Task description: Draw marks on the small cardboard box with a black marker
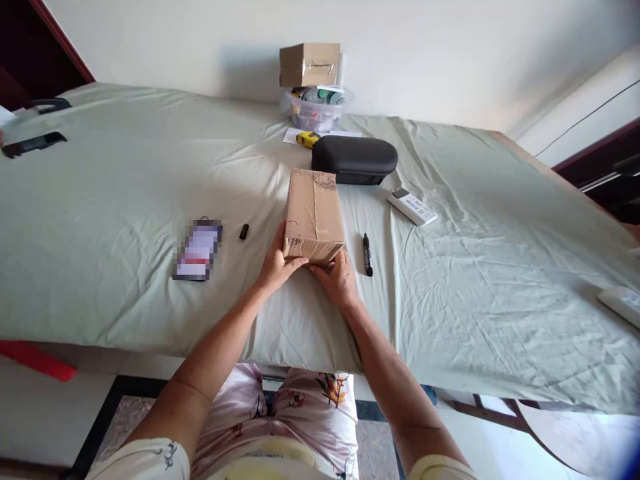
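A closed brown cardboard box (313, 215) is lying flat, its near end sitting between the fingers (296, 263).

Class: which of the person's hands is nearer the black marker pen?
Right. The right hand lies just left of the black marker pen; the left hand is farther left, on the near left corner of the brown cardboard box.

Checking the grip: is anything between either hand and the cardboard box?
Nothing visible. The left hand and right hand hold the near end of the cardboard box; the black marker lies apart to its right.
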Available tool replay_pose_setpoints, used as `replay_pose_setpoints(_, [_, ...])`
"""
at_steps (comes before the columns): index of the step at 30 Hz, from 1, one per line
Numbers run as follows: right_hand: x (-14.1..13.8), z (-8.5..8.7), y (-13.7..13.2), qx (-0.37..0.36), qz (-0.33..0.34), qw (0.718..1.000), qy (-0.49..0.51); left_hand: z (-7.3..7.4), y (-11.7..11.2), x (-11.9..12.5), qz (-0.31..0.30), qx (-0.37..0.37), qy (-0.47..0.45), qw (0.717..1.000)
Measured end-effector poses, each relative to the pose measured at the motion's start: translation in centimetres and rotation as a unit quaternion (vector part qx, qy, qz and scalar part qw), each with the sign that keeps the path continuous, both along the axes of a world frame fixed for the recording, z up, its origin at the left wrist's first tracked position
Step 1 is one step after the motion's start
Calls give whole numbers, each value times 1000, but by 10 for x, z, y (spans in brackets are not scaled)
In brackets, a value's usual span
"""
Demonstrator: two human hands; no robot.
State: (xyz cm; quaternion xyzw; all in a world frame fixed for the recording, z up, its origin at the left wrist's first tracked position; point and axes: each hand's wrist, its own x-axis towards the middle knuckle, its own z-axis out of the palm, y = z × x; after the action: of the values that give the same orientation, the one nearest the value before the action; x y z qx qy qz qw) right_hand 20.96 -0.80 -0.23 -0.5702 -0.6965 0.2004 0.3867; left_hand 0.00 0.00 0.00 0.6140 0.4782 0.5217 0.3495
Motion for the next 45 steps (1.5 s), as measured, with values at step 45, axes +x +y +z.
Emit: replay_pose_setpoints(45, [5,25,-9,50,-19,977,207,23,-4,-23,49,186,156,969])
